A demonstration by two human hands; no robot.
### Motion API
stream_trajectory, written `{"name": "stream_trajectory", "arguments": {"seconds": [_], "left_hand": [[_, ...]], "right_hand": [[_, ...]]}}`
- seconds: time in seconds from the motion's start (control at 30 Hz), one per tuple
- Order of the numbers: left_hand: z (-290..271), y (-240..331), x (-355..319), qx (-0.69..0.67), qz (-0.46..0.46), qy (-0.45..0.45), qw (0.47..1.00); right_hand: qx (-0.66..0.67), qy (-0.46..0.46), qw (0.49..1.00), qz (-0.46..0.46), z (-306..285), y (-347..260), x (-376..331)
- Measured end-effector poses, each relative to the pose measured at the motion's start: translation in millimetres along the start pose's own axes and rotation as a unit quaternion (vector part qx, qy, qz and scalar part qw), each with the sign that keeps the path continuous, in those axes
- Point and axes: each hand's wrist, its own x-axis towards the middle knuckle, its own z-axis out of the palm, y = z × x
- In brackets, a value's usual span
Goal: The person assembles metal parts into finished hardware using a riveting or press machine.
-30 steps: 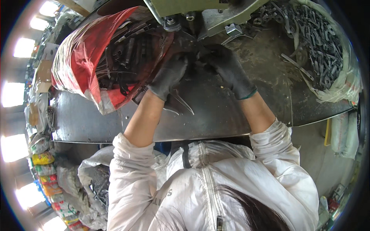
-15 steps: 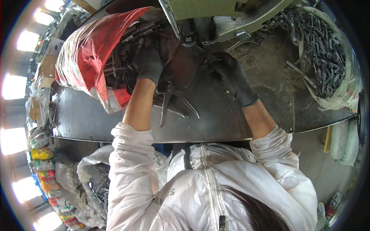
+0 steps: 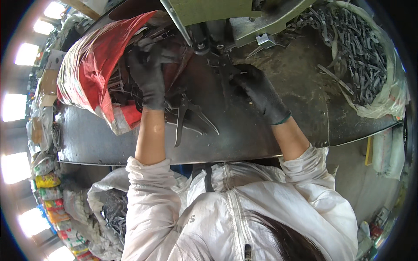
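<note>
- Workbench of dark, worn sheet metal (image 3: 261, 130) is seen across the middle of the frame, with a green machine body (image 3: 217, 8) standing at the top centre.
- A red and white plastic sack (image 3: 87, 74) full of dark metal blanks is seen at the upper left; a second sack of dark metal parts (image 3: 361, 56) lies at the upper right.
- The left hand (image 3: 148, 74), in a black glove, is curled down into the red sack's mouth; whether a blank is gripped cannot be told.
- The right hand (image 3: 254, 89), also gloved, is pressed closed on something small just below the machine's tooling; what is held is hidden.
- A few loose plier-shaped metal blanks (image 3: 191, 119) lie on the bench between the two forearms.
- A single blank is best picked cleanly, so that tangled neighbours are not dragged out.
</note>
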Motion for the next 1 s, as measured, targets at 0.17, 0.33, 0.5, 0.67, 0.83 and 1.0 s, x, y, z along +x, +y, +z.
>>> {"name": "stream_trajectory", "arguments": {"seconds": [0.17,0.33,0.5,0.67,0.83,1.0], "left_hand": [[5.2,-3.9,-12.2,-0.311,-0.163,0.102,0.931],[-14.1,-23.4,-10.8,-0.062,-0.04,-0.07,0.995],[-39.8,-31.2,-11.0,0.226,-0.032,-0.135,0.964],[-21.7,-14.8,-21.1,0.367,0.04,-0.103,0.924],[-15.0,25.4,-59.7,0.143,0.028,-0.418,0.897],[29.2,37.7,-76.0,-0.109,-0.278,-0.364,0.882]], "right_hand": [[-0.019,0.004,1.0,0.008,7.8,-4.0,-5.2],[-0.072,-0.007,0.978,-0.195,29.0,21.0,1.0],[-0.558,0.093,0.72,-0.402,-41.2,-3.1,51.0],[-0.606,0.216,0.728,-0.236,-126.9,1.7,92.4],[-0.311,0.211,0.899,-0.224,-56.3,-13.3,16.9],[0.191,0.036,0.981,-0.028,-27.6,-31.4,-1.4]]}}
